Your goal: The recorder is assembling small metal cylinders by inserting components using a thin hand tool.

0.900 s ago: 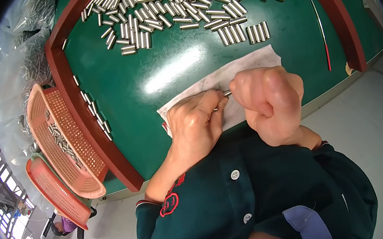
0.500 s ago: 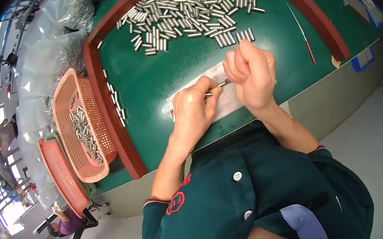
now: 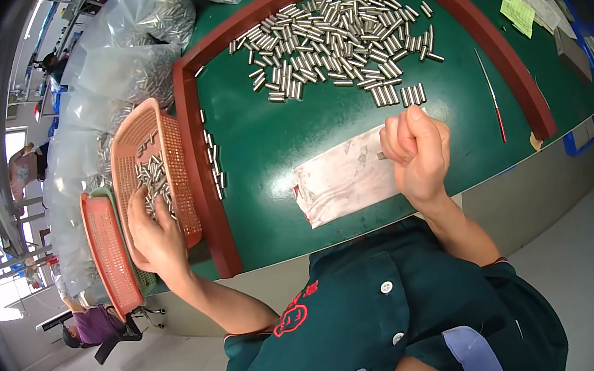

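Note:
My left hand (image 3: 158, 236) is over the pink plastic basket (image 3: 178, 172), its fingers spread apart at the small metal pins (image 3: 155, 175) inside. No pin shows in its grasp. My right hand (image 3: 420, 152) is closed in a fist, thumb uppermost, above the right end of a stained white cloth (image 3: 341, 180). A short grey tip pokes out at the left side of the fist; what the fingers hold is otherwise hidden. Just beyond that fist lies a short row of metal pins (image 3: 413, 94), with a large heap of pins (image 3: 337, 32) farther back.
A dark red wooden frame (image 3: 210, 189) borders the green work surface (image 3: 253, 131), with several pins along its left rail. On the right lies a thin red-handled tool (image 3: 501, 123). A second pink basket (image 3: 107, 261) and plastic bags of pins (image 3: 124, 77) stand left.
My left hand has left the cloth and moved left to the pink basket, its fingers now apart. My right hand stays closed over the cloth. The view has shifted.

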### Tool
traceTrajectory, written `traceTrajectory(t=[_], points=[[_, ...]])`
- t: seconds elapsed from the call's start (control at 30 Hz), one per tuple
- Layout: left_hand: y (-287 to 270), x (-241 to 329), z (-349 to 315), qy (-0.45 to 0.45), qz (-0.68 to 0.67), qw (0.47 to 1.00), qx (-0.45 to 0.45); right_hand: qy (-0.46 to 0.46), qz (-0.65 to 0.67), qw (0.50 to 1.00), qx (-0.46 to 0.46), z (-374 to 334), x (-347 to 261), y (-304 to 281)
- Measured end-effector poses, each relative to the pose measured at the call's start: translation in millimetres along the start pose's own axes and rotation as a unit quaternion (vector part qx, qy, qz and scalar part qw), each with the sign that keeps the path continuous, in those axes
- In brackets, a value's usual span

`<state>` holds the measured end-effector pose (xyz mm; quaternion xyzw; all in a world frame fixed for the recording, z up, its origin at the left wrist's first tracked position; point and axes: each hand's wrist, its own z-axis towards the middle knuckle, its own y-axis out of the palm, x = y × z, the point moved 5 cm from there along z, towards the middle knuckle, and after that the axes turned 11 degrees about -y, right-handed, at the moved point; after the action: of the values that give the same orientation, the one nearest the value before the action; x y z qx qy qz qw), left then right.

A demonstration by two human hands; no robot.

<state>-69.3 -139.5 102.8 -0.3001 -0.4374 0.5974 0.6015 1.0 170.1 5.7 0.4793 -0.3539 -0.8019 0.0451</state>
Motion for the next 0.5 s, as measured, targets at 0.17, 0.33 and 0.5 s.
traceTrajectory(t=[0.17,0.33,0.5], points=[[10.5,75.5,-12.0,0.112,-0.147,0.982,0.031,-0.009,-0.006,1.000,-0.006,0.5,0.6,-1.6],[64.6,171.9,-36.6,0.273,-0.263,0.917,-0.126,0.007,0.029,0.999,0.014,1.1,0.1,-5.0],[97.0,208.4,-44.4,0.293,-0.251,0.905,-0.182,0.016,0.044,0.999,0.026,-0.2,-0.4,-5.2]])
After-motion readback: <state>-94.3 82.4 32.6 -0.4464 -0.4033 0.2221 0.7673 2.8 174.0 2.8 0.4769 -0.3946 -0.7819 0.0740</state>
